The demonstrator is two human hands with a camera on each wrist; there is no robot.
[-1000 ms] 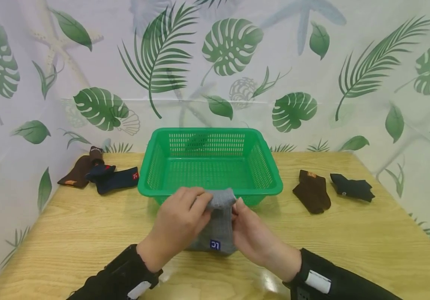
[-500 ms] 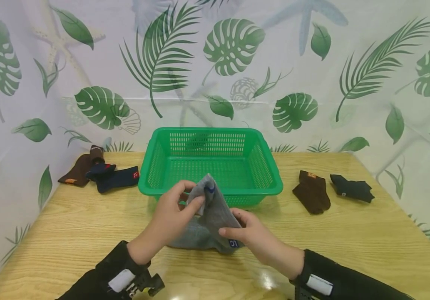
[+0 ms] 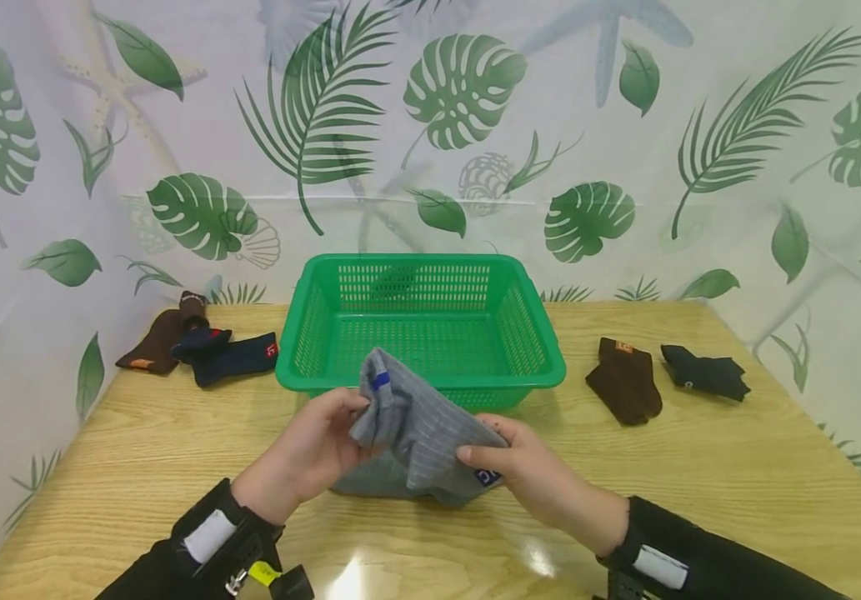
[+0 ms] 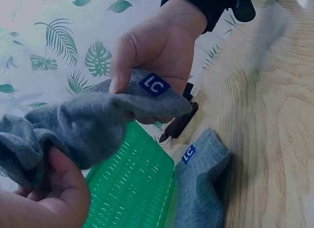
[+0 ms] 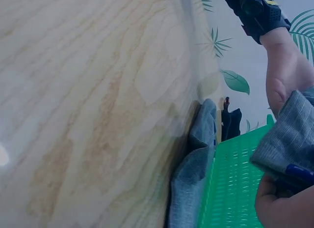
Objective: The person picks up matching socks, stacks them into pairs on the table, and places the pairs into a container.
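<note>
Grey ribbed sock (image 3: 415,421) held above the wooden table (image 3: 700,492), before the green basket (image 3: 543,367) — left hand (image 3: 310,454) pinches its cuff, right hand (image 3: 528,467) its labelled end. We judge even tension keeps it flat.
Left wrist: a second grey sock (image 4: 201,184) lies beneath.
Right wrist: right fingers mostly cut off — grip unclear here.

We see a green basket (image 3: 421,329) standing at the back middle of the wooden surface (image 3: 738,483). To its left lie a brown sock (image 3: 156,342) and a navy sock (image 3: 231,357), touching. To its right lie another brown sock (image 3: 625,382) and a dark sock (image 3: 703,373), just beside each other. A leaf-printed curtain (image 3: 625,150) hangs behind.
</note>
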